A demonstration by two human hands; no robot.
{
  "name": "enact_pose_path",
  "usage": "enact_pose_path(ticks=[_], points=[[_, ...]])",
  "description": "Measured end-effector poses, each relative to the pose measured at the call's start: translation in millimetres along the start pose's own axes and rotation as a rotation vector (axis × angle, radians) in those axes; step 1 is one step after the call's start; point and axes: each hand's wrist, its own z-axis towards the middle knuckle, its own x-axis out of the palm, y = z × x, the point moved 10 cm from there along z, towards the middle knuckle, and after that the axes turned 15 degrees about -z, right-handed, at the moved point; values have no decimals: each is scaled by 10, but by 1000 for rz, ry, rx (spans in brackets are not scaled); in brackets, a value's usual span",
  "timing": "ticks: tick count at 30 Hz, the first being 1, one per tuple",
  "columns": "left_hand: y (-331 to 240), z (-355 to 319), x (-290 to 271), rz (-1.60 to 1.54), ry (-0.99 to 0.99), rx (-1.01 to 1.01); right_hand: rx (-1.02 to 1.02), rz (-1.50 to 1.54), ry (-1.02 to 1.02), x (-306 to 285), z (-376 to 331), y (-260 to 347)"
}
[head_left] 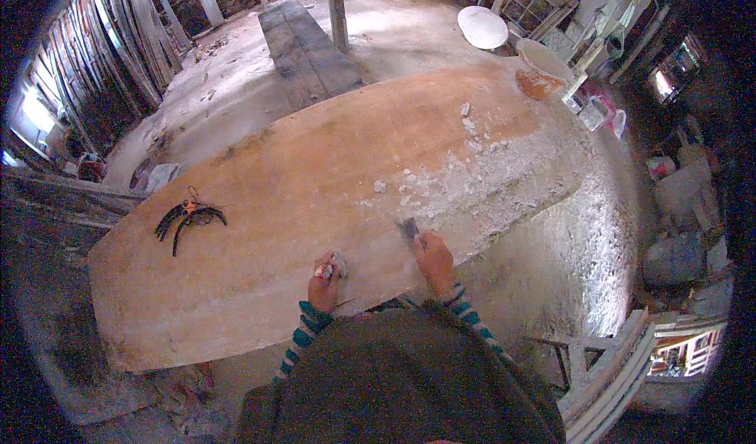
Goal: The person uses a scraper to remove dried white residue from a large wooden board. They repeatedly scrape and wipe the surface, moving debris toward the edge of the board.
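Note:
In front of me lies a large orange-brown wooden tabletop (260, 200). My right hand (435, 264) is closed round a scraper (409, 228), its flat dark blade angled toward the surface; whether it touches cannot be made out. Just beyond the blade spreads a patch of white plaster-like crumbs and lumps (465, 184), thickest toward the right edge. My left hand (321, 290), close to the near edge, is curled round a small whitish lump (337, 264) too blurred to name. Striped sleeves cover both wrists.
On the tabletop's left sits a dark bristly object with an orange middle (189, 208). A plaster-smeared orange bowl (542, 72) stands at the far right end. Beyond are a white disc (483, 28), a plank bench (307, 50) and a post (337, 11). A wooden frame (606, 373) is lower right.

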Motion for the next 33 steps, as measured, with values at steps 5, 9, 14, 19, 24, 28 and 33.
enact_pose_path(ticks=[5, 9, 14, 19, 24, 28, 33], points=[[316, -20, -118, -166, -4, 78, -43, -30, -25, -414, 45, -94], [95, -89, -91, -190, -15, -19, 150, -150, 16, -500, -388, -623], [376, 9, -156, -220, 27, -32, 103, -149, -147, -126, 156, -622], [58, -12, -164, 27, 54, 40, 101, -125, 4, -538, 464, -280], [-119, -41, -49, -71, -21, -84, 142, -155, 231, -392, -234, -636], [-63, -24, -13, 146, -33, 89, -36, -77, -95, -12, 170, -484], [29, -47, -46, -63, -129, -34, -19, -39, 125, -515, 649, -338]])
